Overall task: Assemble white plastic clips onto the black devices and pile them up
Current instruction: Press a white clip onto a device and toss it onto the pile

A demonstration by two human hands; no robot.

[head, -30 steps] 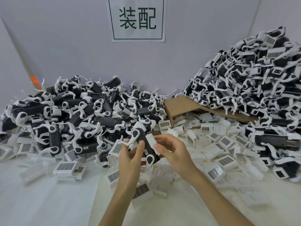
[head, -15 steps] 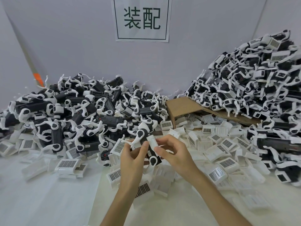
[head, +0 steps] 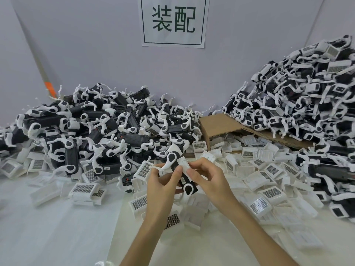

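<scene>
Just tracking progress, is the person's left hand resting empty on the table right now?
No, the left hand grips the black rectangular device while the right hand pinches a white plastic clip against it.

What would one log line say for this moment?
phase: clip fitting | left hand: grips black device | right hand: pinches white clip on device | loose clips: spread on table beneath

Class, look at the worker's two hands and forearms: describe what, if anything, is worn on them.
Nothing is worn. The left hand and right hand are bare, without gloves, rings or a watch. Both forearms are bare too, with no sleeve in view.
</scene>
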